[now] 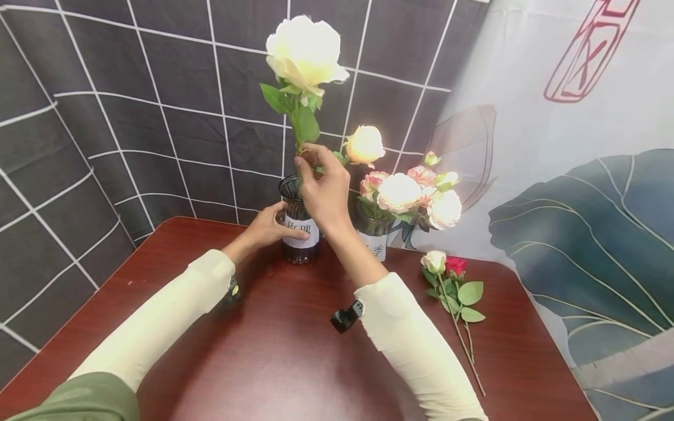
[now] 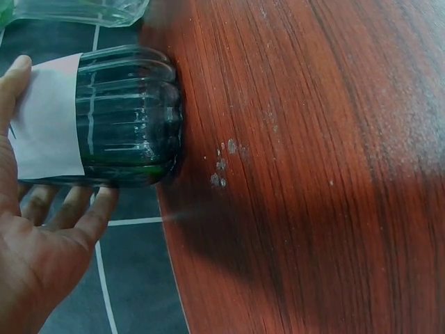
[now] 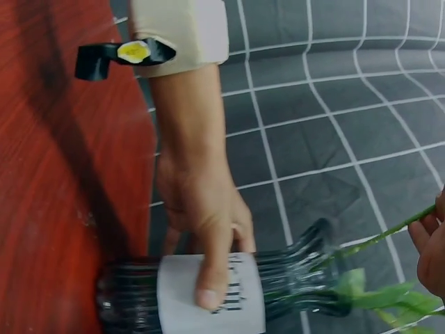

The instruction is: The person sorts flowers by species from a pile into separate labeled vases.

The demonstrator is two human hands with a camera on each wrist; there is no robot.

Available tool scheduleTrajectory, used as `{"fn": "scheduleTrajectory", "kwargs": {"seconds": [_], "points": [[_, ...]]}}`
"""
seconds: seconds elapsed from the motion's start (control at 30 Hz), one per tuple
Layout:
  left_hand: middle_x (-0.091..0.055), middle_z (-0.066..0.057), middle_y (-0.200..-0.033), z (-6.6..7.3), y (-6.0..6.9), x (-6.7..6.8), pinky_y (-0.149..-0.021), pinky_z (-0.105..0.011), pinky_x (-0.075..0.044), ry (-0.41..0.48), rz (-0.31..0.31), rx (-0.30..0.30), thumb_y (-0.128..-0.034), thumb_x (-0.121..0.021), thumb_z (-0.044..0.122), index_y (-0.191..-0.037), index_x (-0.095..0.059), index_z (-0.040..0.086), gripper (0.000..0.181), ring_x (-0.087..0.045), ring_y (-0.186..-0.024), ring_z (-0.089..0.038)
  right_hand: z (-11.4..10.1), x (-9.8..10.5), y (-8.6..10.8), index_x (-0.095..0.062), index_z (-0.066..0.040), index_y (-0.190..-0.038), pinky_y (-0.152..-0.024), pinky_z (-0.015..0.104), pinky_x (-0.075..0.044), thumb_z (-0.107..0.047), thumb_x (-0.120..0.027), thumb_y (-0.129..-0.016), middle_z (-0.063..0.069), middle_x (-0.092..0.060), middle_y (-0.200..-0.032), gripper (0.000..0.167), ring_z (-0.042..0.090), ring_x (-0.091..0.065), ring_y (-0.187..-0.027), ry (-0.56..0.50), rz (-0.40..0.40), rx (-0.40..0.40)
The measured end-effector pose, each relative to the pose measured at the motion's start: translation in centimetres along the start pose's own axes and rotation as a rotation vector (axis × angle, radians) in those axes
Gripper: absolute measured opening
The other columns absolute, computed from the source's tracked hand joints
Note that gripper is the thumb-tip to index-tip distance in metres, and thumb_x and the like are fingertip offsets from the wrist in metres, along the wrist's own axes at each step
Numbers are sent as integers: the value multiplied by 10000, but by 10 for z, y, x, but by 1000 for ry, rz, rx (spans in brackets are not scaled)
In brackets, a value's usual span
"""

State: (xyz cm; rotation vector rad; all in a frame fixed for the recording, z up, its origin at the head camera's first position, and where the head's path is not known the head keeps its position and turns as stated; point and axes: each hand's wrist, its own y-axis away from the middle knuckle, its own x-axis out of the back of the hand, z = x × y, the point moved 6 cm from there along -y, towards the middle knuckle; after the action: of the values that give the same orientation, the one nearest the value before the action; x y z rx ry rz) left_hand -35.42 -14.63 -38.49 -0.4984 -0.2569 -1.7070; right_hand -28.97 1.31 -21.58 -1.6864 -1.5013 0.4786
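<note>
Near the far edge of the tabletop, the left vase stands beside the right vase (a bunch of flowers in it). Further right, 2 loose roses lie before them. The large flower rises above the left vase, before the cloth.

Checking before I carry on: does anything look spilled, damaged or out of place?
One thing: pale, patchy flecks on the wood-grain tabletop near the ribbed vase in the left hand. They break the grain; whether chips or residue, I can't tell.
</note>
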Motion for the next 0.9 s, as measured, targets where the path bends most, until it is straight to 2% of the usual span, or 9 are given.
{"fn": "scheduleTrajectory", "kwargs": {"seconds": [0.2,0.43,0.6,0.83,0.9], "points": [[-778,-188,-1351,-2,-3,1,-1129,-500,-559,-50,8,-6,-847,-1012,311,-1490,-639,83,777,-721,-1258,-354,22,-11,9,-778,-21,-1305,-959,303,-683,-96,-749,-1078,154,-847,-1166,241,294,-814,-1136,45,-33,-148],[-791,-179,-1326,-4,-5,2,-1121,-492,-568,-66,15,-20,-816,-1029,317,-1470,-656,99,785,-726,-1240,-352,38,-18,16,-797,-77,-1287,-890,397,-652,-164,-766,-1059,111,-859,-1123,246,266,-804,-994,131,-93,-229],[-792,-173,-1319,-3,-5,3,-1116,-485,-567,-59,15,-24,-810,-1033,318,-1451,-665,102,770,-728,-1234,-349,40,-23,19,-808,-80,-1249,-898,397,-661,-180,-767,-1049,107,-874,-1114,227,242,-839,-993,186,-154,-229],[-771,-171,-1355,0,-3,3,-1103,-464,-564,-82,28,-33,-816,-1022,332,-1483,-656,96,797,-706,-1247,-335,33,-29,18,-802,-58,-1211,-870,390,-674,-127,-758,-1032,111,-881,-1102,197,236,-855,-1000,285,-202,-146],[-774,-167,-1340,-4,-6,4,-1062,-445,-579,-94,36,-42,-796,-1032,366,-1496,-654,90,842,-708,-1217,-327,31,-31,19,-783,-57,-1202,-857,411,-671,-124,-749,-1034,107,-882,-1087,184,258,-851,-984,330,-210,-137]]}}
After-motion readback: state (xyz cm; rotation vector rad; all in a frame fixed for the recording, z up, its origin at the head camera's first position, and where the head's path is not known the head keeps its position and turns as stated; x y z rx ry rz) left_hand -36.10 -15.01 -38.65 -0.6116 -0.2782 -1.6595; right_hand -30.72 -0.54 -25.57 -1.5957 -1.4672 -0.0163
